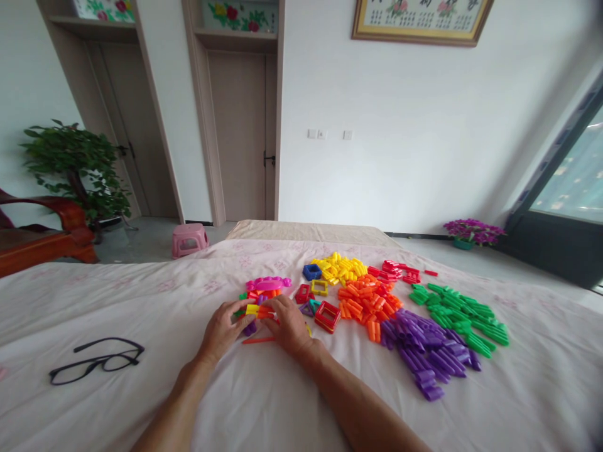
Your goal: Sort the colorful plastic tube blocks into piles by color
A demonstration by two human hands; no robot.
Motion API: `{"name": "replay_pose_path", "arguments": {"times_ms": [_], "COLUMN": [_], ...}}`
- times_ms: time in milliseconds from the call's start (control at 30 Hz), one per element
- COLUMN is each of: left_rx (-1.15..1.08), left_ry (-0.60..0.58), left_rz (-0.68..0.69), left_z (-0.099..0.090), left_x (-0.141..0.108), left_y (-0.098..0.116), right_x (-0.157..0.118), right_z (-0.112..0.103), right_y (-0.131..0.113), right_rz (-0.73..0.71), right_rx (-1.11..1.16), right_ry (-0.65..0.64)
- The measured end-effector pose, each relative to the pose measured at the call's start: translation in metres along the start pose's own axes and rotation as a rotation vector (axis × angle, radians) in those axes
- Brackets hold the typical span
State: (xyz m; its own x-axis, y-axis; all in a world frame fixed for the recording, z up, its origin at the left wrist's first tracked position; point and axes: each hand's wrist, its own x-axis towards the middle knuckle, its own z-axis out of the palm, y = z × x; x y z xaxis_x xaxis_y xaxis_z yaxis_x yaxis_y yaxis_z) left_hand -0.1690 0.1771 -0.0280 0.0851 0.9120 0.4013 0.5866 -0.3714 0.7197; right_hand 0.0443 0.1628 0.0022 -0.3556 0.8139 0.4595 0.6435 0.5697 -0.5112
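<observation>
My left hand (225,328) and my right hand (288,326) meet over a small cluster of plastic building pieces on the cloth. A yellow building piece (253,309) is in my left fingers, end to end with an orange building piece (266,311) under my right fingers. Whether the two are joined, I cannot tell. Just behind lie a wavy pink piece (268,284) and red, purple and green pieces, partly hidden by my hands. A purple piece (250,328) shows below my left fingertips. An orange-red stick (257,340) lies flat in front.
To the right are piles of yellow (343,269), orange (368,300), red (393,271), green (459,311) and purple pieces (424,342). Red square frames (327,317) and a blue frame (311,272) lie nearer. Black eyeglasses (97,363) rest on the left of the cloth.
</observation>
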Motion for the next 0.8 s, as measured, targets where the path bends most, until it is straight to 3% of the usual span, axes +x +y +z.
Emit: {"name": "replay_pose_path", "arguments": {"times_ms": [167,300,567,667,800], "left_rx": [-0.143,-0.231,-0.078,-0.12,0.009], "left_ry": [-0.018,0.008,0.053,0.132,0.253], "left_rz": [-0.071,-0.118,-0.006,-0.092,-0.294], "left_z": [0.006,0.005,0.01,0.004,-0.007], "left_x": [-0.001,-0.001,0.0,-0.001,0.0], "left_y": [0.002,0.001,0.001,-0.001,-0.011], "right_x": [0.002,0.006,0.011,-0.001,-0.021], "right_z": [-0.005,-0.024,-0.12,-0.158,-0.193], "right_y": [0.0,0.014,0.059,0.079,0.097], "right_rz": [0.013,0.11,0.42,0.534,0.74], "right_rx": [-0.027,-0.032,-0.076,-0.182,-0.432], "right_ry": [-0.034,0.014,0.224,0.278,0.298]}}
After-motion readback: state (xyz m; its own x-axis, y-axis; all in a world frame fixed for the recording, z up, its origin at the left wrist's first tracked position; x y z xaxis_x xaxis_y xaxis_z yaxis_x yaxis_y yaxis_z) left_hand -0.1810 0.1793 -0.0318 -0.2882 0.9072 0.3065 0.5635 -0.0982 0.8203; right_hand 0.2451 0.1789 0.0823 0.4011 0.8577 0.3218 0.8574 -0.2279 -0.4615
